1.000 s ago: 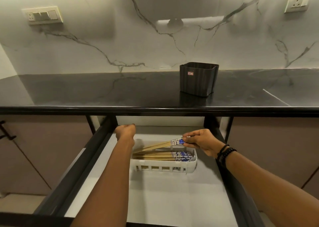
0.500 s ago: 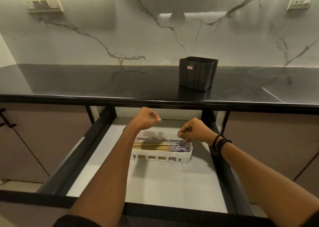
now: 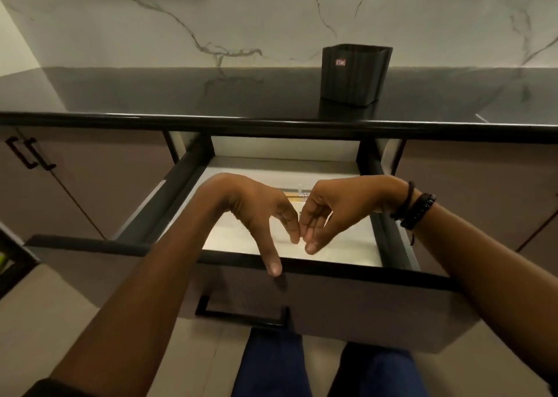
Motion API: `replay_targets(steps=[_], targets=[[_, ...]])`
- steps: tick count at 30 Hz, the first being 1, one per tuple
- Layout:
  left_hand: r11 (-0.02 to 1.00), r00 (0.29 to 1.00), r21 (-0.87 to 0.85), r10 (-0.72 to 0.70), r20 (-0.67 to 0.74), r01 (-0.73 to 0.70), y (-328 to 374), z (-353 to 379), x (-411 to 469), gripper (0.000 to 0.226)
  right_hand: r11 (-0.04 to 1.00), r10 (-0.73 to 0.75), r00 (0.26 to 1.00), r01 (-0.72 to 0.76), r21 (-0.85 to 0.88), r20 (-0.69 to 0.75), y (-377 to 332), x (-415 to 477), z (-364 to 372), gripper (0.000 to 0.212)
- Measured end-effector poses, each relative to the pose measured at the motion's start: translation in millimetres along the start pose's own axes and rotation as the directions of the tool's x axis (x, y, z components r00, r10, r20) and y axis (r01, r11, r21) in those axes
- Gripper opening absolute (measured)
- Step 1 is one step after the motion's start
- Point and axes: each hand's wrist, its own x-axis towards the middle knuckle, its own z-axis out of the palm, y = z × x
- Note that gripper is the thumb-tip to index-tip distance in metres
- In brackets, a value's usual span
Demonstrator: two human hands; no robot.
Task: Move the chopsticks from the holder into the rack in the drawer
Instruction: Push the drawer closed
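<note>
My left hand (image 3: 256, 212) and my right hand (image 3: 335, 212) hang side by side over the open drawer (image 3: 317, 265), fingers pointing down and loosely apart, holding nothing. Their fingertips almost meet near the drawer's front edge. Behind them only a sliver of the wooden chopsticks (image 3: 297, 195) and the white rack (image 3: 299, 187) shows; the hands hide the remainder. The dark ribbed holder (image 3: 354, 76) stands on the black countertop (image 3: 151, 94), behind and above my right hand.
The drawer front carries a black handle (image 3: 241, 316). Brown cabinet doors flank the drawer, with black handles (image 3: 30, 158) at the left. A marble wall rises behind the counter. My legs (image 3: 302, 366) show below the drawer.
My right hand let go of the chopsticks, which now lie in the rack. Both hands drew back from the rack toward the drawer's front edge, and the view tilted downward.
</note>
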Motion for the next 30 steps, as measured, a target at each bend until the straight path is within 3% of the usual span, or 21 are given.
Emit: replay_targets(steps=[5,11,15,20,30], targets=[[0.987,0.990,0.073,-0.141,-0.017,0.142,15.6,9.9,-0.1,0.090,0.999,0.043,0.999,-0.043,-0.020,0.003,-8.5,-15.5,17.5,0.043],[0.968,0.967,0.092,-0.224,-0.120,0.235,8.7,4.3,0.5,0.136,0.999,0.039,0.997,-0.041,-0.023,-0.071,-1.8,-11.6,10.7,0.051],[0.957,0.947,0.144,-0.214,-0.241,0.253,-6.3,-4.0,14.9,0.142,0.997,0.045,0.991,-0.052,-0.050,-0.123,8.9,-2.1,-3.5,0.061],[0.952,0.908,0.163,-0.181,-0.379,0.258,-27.9,-28.1,33.9,0.149,0.980,0.103,0.958,-0.144,-0.135,-0.269,26.1,3.6,-28.5,0.088],[0.957,0.745,0.121,-0.124,-0.655,0.265,-69.4,-97.7,103.1,0.145,0.924,0.087,0.770,-0.300,-0.239,-0.632,98.3,54.5,-90.7,0.118]])
